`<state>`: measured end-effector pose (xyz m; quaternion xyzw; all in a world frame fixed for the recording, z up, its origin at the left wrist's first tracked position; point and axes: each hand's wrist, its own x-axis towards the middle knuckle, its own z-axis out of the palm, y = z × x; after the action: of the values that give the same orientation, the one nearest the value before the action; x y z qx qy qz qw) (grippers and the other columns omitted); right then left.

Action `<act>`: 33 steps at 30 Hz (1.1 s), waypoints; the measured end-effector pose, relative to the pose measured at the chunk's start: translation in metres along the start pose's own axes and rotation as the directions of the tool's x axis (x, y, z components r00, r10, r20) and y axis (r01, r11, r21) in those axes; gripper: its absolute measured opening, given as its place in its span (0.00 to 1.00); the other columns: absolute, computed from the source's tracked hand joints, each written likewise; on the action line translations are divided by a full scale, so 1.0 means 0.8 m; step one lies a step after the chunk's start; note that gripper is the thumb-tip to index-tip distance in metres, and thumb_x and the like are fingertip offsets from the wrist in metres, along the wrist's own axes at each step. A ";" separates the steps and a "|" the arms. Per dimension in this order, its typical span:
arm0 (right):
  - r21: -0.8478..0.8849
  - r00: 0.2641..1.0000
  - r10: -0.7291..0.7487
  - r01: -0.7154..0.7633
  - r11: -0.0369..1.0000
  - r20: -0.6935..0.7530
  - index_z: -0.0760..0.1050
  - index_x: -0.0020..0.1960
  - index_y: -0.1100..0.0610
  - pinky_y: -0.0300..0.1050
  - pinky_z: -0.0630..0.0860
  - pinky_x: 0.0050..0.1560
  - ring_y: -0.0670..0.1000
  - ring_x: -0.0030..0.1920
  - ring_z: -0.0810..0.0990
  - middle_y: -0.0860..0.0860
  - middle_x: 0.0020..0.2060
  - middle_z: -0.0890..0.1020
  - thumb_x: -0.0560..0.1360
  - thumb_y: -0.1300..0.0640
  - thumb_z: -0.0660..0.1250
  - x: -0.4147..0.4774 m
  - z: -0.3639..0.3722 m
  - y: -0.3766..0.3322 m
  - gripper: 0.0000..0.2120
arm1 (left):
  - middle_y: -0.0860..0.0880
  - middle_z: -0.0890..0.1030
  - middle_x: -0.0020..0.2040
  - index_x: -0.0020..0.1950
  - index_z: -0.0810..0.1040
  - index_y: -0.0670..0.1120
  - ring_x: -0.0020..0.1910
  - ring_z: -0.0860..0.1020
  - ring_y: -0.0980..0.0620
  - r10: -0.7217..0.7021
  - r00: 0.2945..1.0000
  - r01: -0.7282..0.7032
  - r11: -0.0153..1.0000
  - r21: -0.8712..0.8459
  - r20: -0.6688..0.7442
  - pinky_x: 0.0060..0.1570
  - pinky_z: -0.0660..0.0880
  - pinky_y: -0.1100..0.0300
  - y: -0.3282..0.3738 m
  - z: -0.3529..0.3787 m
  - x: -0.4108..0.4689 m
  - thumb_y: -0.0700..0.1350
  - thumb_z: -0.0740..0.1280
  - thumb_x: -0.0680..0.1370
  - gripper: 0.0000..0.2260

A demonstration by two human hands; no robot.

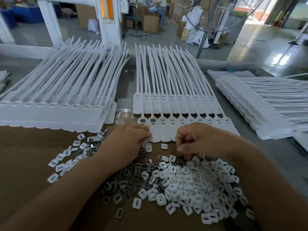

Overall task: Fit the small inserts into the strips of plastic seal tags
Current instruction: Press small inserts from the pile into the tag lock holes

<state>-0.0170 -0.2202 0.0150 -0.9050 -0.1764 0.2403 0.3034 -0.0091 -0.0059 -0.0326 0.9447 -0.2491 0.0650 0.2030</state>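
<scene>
Inserts (183,180) lie heaped on the bench (25,147) at six o'clock from the strip of tags (166,133), which runs nine to three; left hand (126,140) pins its nine o'clock end with bent fingers; right hand (195,140), curled over the heap, sits nearer the next empty slot (162,120), at its eleven o'clock; whether it holds an insert I cannot tell.

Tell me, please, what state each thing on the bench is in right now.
Front strip, lying flat; two leftmost sockets filled, the others look empty.
Inserts pile, loose on the cardboard.
Left hand, fingers curled on the front strip's left end.
Right hand, pinching above the pile; contents hidden.
Left stack, piled, untouched.
Right stack, piled, untouched.
</scene>
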 end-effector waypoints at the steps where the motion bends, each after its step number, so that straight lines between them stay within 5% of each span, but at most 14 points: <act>1: -0.014 1.000 -0.011 0.011 1.000 -0.006 0.74 0.38 0.48 0.39 0.74 0.41 0.38 0.33 0.78 0.40 0.31 0.80 0.73 0.57 0.68 0.000 -0.001 0.000 0.07 | 0.56 0.72 0.66 0.62 0.75 0.53 0.64 0.67 0.58 0.001 1.000 -0.001 1.000 0.001 -0.001 0.61 0.58 0.68 0.000 0.000 0.001 0.43 0.58 0.79 0.14; 8: 0.116 0.998 -0.057 0.057 0.992 -0.007 0.74 0.38 0.51 0.28 0.69 0.31 0.36 0.28 0.75 0.40 0.29 0.79 0.73 0.60 0.68 -0.006 -0.006 -0.003 0.07 | 0.56 0.72 0.65 0.62 0.75 0.52 0.66 0.67 0.57 0.012 1.000 -0.012 1.000 0.011 -0.006 0.62 0.57 0.67 0.000 0.000 0.002 0.43 0.57 0.79 0.14; 16: 0.229 0.975 0.020 0.032 0.973 -0.221 0.77 0.41 0.52 0.33 0.75 0.38 0.43 0.36 0.80 0.50 0.36 0.81 0.72 0.67 0.68 0.008 -0.003 0.005 0.10 | 0.57 0.71 0.66 0.61 0.76 0.53 0.64 0.67 0.58 0.002 1.000 -0.002 1.000 0.002 0.003 0.61 0.59 0.67 -0.001 0.001 0.003 0.42 0.58 0.79 0.14; 20: 0.272 0.953 0.039 0.047 0.961 -0.301 0.78 0.39 0.53 0.31 0.74 0.33 0.42 0.31 0.79 0.48 0.31 0.81 0.70 0.66 0.70 0.010 -0.001 0.004 0.08 | 0.57 0.72 0.66 0.61 0.76 0.52 0.64 0.68 0.58 0.004 1.000 -0.004 1.000 0.008 -0.003 0.61 0.60 0.66 -0.001 0.001 0.002 0.42 0.58 0.79 0.14; 27: 0.028 0.888 -0.010 0.025 0.999 -0.460 0.76 0.37 0.43 0.27 0.71 0.38 0.36 0.34 0.77 0.40 0.35 0.80 0.74 0.61 0.67 0.042 -0.005 -0.005 0.13 | 0.55 0.74 0.64 0.59 0.78 0.50 0.64 0.70 0.56 0.032 0.999 -0.032 0.999 0.004 -0.016 0.61 0.60 0.66 -0.002 0.002 0.000 0.42 0.61 0.78 0.12; 33: 0.016 0.848 -0.007 0.018 1.000 -0.531 0.79 0.44 0.52 0.24 0.68 0.37 0.36 0.35 0.74 0.40 0.32 0.76 0.73 0.62 0.67 0.083 -0.003 -0.004 0.05 | 0.55 0.74 0.64 0.59 0.78 0.51 0.63 0.71 0.56 0.037 0.999 -0.037 0.999 -0.004 -0.030 0.61 0.63 0.65 -0.002 0.001 -0.001 0.43 0.61 0.78 0.12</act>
<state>0.0383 -0.1877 -0.0029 -0.9318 -0.0891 -0.0190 0.3513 -0.0089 -0.0048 -0.0338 0.9384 -0.2637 0.0824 0.2077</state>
